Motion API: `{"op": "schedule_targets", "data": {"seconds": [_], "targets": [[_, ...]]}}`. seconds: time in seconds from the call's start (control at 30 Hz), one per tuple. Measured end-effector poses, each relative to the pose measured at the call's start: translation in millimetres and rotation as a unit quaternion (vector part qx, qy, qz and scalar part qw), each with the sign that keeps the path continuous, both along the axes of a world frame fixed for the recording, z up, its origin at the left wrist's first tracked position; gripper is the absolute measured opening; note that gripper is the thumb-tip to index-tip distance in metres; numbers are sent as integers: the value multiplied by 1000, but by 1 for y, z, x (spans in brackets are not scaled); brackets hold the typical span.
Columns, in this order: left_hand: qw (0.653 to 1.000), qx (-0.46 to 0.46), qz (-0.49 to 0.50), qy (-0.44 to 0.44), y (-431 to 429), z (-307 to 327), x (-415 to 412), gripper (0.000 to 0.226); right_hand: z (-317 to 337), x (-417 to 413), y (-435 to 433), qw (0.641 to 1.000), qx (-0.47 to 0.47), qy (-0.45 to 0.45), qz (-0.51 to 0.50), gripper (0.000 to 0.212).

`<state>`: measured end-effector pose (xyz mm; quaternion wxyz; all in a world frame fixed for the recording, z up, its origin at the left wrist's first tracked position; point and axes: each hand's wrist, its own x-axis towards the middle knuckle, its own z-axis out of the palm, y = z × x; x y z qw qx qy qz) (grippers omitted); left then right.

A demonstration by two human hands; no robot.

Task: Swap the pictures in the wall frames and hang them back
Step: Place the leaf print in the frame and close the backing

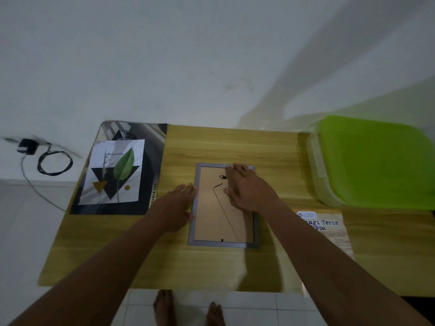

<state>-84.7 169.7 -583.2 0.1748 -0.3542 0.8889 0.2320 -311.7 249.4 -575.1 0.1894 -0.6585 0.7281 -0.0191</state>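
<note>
Both flat-fingered, empty: left grip (178, 204) touches the frame (217, 222), right grip (247, 187) rests on it.

A grey rectangular picture frame (223, 244) lies face down on the yellow wooden table (211, 142), under the right hand (249, 187) and touching the left hand (176, 208). Left of that hand, a white leaf print (117, 170) lies on a dark poster (151, 161). A green-lidded plastic box (376, 161) sits right of the right hand.
</note>
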Motion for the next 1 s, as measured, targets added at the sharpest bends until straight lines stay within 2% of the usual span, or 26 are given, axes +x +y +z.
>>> {"op": "schedule_targets", "data": {"seconds": [0.07, 0.2, 0.33, 0.43, 0.5, 0.53, 0.77, 0.87, 1.0], "targets": [[1000, -5, 0, 1, 0, 1, -1, 80, 1, 2, 10, 999, -15, -16, -39, 64], [999, -16, 24, 34, 2, -3, 0, 83, 1, 4, 36, 986, -25, 10, -162, 65], [991, -35, 101, 84, 13, -3, -1, 84, -3, 9, 55, 969, 7, -35, -245, 52], [978, -4, 177, 114, 22, 1, -9, 62, -7, 17, 58, 955, 24, -91, -280, 36], [969, 21, 191, 153, 23, 0, -11, 40, -6, 20, 58, 950, 20, -116, -289, 30], [966, 29, 194, 168, 24, -1, -11, 36, -5, 20, 58, 946, 20, -130, -297, 29], [934, 100, 260, 224, 29, 9, -14, 51, -7, 20, 62, 908, -26, -226, -353, 38], [915, 129, 298, 239, 29, 10, -13, 61, -4, 20, 62, 876, -26, -291, -384, 56], [851, 225, 366, 302, 30, 19, -9, 67, 9, 19, 64, 813, -59, -405, -414, 64]]}}
